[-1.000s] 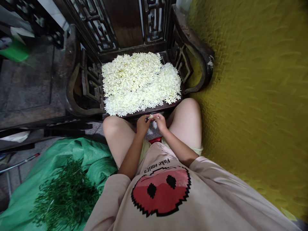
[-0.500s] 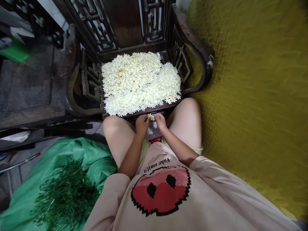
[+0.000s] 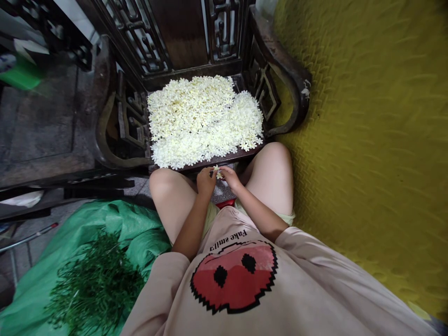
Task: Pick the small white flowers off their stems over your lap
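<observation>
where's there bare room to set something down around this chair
The dark wooden surface on the left has bare room between the green container and the chair's curved armrest. The seat is crowded with white blossoms, sparing a thin front strip and the far right corner. Green stems cover part of the green sack.

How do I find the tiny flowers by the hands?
Find the dark wooden chair with a white flower heap on its seat. Between the bare knees in front, the left hand nears the right hand. The tiny pale flowers are the few between these hands, apart from the heap.
</observation>
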Motion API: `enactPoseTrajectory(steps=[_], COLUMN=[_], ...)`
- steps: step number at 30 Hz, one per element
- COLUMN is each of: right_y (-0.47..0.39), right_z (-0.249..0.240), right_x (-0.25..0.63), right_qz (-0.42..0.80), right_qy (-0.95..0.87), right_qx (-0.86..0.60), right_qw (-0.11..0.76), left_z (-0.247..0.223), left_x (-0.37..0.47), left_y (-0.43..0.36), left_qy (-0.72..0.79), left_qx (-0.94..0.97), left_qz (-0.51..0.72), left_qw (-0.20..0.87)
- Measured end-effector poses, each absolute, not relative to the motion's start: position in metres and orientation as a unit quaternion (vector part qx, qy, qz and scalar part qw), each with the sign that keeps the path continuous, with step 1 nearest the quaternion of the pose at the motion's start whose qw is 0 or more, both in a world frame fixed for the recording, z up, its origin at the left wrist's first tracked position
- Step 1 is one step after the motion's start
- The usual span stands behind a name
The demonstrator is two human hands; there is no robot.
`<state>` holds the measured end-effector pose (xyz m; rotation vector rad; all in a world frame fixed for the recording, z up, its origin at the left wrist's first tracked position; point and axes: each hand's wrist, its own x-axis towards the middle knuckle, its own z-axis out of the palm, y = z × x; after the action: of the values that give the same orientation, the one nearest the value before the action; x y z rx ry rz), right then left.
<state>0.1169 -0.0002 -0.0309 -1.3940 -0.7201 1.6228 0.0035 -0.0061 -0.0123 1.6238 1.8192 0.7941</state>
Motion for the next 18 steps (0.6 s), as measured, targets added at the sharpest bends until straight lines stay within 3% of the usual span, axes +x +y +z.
enactPoseTrajectory(steps=[11, 18], right_y=[0.000, 0.001], right_z=[-0.024, -0.027], right_x=[0.117, 0.120], right_qz=[0.654, 0.630], right_qy=[-0.246, -0.210], right_qx=[-0.577, -0.626], right_qw=[0.424, 0.409], left_z=[-0.008, -0.014], left_x=[0.005, -0.002], left_y=[-0.006, 0.006], left_qy=[0.686, 0.718], left_qx=[0.598, 0.419], left_qz=[0.289, 0.391], left_qw=[0.297, 0.396])
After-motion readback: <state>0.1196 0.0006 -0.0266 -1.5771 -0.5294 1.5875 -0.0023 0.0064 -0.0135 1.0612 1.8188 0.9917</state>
